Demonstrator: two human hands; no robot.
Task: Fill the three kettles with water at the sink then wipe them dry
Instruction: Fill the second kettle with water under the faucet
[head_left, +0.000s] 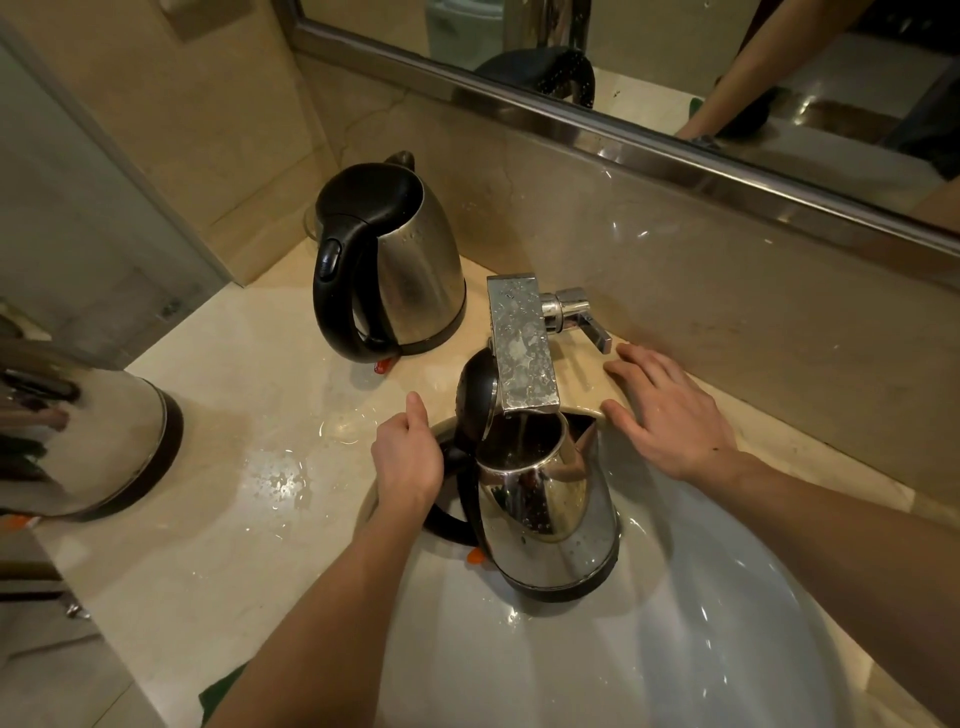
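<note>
Under the faucet (522, 348), 1 kettle (550, 519) is sitting in the sink (727, 623) with its lid tipped open, and a thin stream seems to be running into it. The left hand (408, 457) is gripping its black handle. The right hand (670, 415) is resting flat, fingers spread, on the rim beside the lever. A 2nd kettle (410, 270) is standing on the wet counter (208, 519), with a 3rd kettle (104, 447) at far left.

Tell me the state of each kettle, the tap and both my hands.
front kettle: lid open, upright in the sink, filling.
back kettle: lid shut, upright on the counter, droplets on its side.
left kettle: on the counter, top out of frame, lid unseen.
tap: running, thin stream.
left hand: grips the front kettle's handle.
right hand: open, fingers spread on the counter beside the tap.
</note>
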